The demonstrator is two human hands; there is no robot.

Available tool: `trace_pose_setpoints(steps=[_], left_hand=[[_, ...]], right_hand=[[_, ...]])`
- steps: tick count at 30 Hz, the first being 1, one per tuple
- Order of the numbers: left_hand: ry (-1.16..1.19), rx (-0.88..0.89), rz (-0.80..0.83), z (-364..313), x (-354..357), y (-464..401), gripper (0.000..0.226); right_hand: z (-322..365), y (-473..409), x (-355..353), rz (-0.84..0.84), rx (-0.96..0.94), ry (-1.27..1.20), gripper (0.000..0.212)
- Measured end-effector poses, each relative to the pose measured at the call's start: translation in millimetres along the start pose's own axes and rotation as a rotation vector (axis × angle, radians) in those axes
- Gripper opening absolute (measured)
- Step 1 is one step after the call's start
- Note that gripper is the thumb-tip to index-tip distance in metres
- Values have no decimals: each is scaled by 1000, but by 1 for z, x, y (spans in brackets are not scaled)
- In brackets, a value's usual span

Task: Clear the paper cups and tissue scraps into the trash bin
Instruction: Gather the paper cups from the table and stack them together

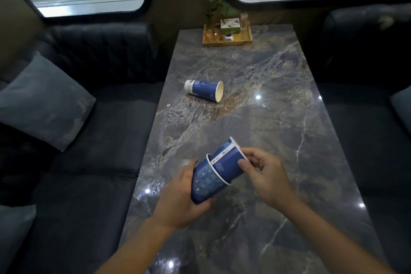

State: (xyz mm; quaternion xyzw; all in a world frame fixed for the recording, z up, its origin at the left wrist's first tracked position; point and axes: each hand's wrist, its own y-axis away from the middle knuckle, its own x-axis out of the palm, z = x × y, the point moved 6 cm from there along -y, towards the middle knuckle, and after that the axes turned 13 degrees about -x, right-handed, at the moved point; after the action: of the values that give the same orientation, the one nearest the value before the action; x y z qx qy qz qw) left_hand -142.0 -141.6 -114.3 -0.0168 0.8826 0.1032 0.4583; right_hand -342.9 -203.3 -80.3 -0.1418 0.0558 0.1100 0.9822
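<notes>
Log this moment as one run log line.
left hand: holds outer blue paper cup | right hand: nesting second blue cup into it | third blue cup: on its side on marble table | bin: unseen

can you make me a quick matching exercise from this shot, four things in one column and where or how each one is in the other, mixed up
Things:
1. outer cup
2. inner cup
3. loose cup
4. wooden tray

States:
A. lying on its side, mid table
B. gripped by the left hand
C. at the table's far end, holding a plant
D. partly nested, held by the right hand

Pairs: 1-B, 2-D, 3-A, 4-C
</notes>
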Motion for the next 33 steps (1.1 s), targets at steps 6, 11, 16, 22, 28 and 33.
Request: trace_pose_setpoints(steps=[6,11,16,22,28,33], left_hand=[[-18,12,-2,-10,0,0,91],[-4,-10,30,-12,5,-1,90],[29,-12,53,-15,7,3,80],[52,20,39,-18,7,2,78],[116,-35,35,-11,8,-2,78],[139,-89,47,-3,8,-8,79]], right_hand=[[-7,12,21,67,118,-87,20],[-10,20,43,185,129,-38,24],[-15,26,50,204,122,102,40],[-12,26,51,188,103,208,48],[-12,21,58,204,72,281,51],[-15,13,66,219,55,309,42]])
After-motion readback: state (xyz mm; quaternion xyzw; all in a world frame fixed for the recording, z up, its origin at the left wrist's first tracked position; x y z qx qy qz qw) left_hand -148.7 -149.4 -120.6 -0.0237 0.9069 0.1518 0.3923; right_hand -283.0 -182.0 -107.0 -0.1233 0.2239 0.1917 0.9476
